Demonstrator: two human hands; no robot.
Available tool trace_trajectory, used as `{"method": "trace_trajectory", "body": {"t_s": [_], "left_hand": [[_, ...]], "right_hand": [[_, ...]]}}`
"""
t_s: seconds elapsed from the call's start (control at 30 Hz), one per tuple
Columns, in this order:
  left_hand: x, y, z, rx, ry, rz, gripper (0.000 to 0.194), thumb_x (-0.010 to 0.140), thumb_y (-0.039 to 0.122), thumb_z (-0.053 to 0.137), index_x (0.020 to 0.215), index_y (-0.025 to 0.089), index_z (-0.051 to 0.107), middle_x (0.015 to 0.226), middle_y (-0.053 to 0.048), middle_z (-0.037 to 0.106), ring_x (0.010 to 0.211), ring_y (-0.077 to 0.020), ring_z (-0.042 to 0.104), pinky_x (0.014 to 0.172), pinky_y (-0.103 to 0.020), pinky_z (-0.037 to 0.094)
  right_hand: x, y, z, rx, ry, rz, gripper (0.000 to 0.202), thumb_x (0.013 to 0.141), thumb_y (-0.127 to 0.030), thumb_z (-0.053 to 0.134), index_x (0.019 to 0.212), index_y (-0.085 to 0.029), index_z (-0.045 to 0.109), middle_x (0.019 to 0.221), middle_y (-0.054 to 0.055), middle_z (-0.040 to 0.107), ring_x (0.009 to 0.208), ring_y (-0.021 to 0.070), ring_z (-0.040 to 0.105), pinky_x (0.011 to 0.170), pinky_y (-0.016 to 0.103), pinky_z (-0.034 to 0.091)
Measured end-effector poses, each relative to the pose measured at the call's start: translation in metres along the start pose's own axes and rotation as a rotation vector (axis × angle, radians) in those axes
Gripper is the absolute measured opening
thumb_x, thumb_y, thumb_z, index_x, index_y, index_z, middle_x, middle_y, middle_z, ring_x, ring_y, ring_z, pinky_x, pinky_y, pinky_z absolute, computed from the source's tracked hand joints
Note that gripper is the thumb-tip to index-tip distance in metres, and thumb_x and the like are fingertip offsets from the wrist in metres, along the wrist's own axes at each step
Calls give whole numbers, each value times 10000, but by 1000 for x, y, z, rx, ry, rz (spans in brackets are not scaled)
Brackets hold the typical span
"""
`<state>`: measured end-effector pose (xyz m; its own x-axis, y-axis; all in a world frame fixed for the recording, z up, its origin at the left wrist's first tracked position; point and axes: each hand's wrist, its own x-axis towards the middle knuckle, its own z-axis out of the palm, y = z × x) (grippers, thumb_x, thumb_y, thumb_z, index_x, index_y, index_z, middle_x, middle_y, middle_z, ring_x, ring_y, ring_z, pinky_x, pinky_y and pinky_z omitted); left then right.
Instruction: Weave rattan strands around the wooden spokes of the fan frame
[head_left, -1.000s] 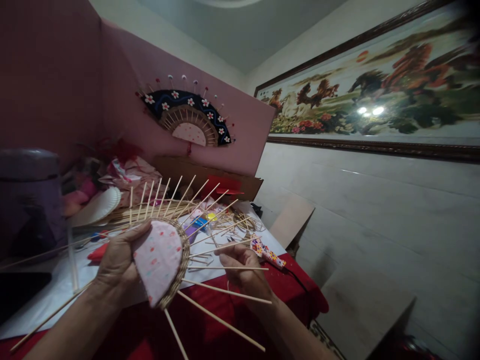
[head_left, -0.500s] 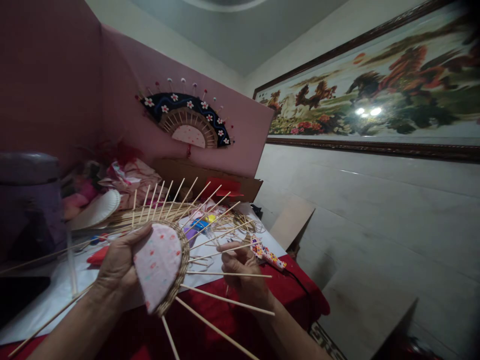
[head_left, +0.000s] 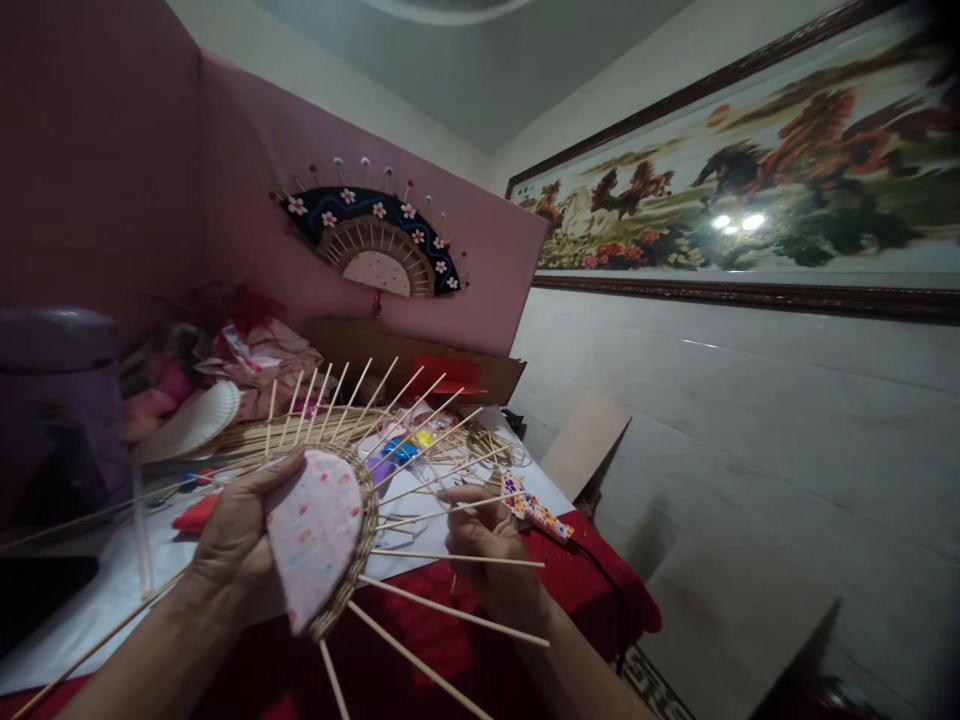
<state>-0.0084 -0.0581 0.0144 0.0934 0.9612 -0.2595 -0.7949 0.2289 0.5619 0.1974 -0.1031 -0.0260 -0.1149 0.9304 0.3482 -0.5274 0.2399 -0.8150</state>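
Observation:
My left hand [head_left: 236, 530] grips a half-round fan frame [head_left: 315, 535] by its straight side, thumb on the front face. Pale cloth with small red dots covers its middle, and a woven brown rim [head_left: 365, 530] runs along the curve. Thin wooden sticks [head_left: 465, 610] spread outward from this rim like rays. Behind the right-hand sticks is my right hand [head_left: 491, 550], its thumb and forefinger pinched together. Whatever lies between those fingertips is too thin and too covered to make out. A fine strand hangs below that hand.
A flower-patterned glue gun [head_left: 536, 508] with a black cord lies right of my right hand. Behind the frame are bundled sticks [head_left: 255, 437], blue tape [head_left: 400, 452] and a white paper plate [head_left: 199, 420]. A finished fan [head_left: 379, 230] hangs on the pink panel.
The fan frame has tipped very slightly, its lower sticks dropping a little. My right hand has shifted slightly rightward, still pinched. My left hand keeps its grip.

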Motion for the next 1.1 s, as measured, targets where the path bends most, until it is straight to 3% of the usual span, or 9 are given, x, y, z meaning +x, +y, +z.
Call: {"method": "trace_trajectory", "body": {"t_s": [0.33, 1.1], "left_hand": [[0, -1, -1, -5, -13, -37, 143, 772, 136, 494, 701, 111, 615, 595, -109, 699, 508, -247, 664, 462, -404, 557], [-3, 1, 0, -23, -8, 24, 108, 749, 69, 506, 713, 125, 591, 562, -79, 690, 487, -229, 655, 457, -397, 554]], "right_hand": [[-2, 4, -5, 8, -5, 18, 205, 691, -207, 693, 894, -183, 673, 478, -112, 240, 372, 18, 134, 333, 146, 143], [-1, 19, -2, 32, 32, 34, 176, 748, -260, 670, 903, -179, 653, 391, -130, 232, 329, 19, 120, 312, 150, 125]]}}
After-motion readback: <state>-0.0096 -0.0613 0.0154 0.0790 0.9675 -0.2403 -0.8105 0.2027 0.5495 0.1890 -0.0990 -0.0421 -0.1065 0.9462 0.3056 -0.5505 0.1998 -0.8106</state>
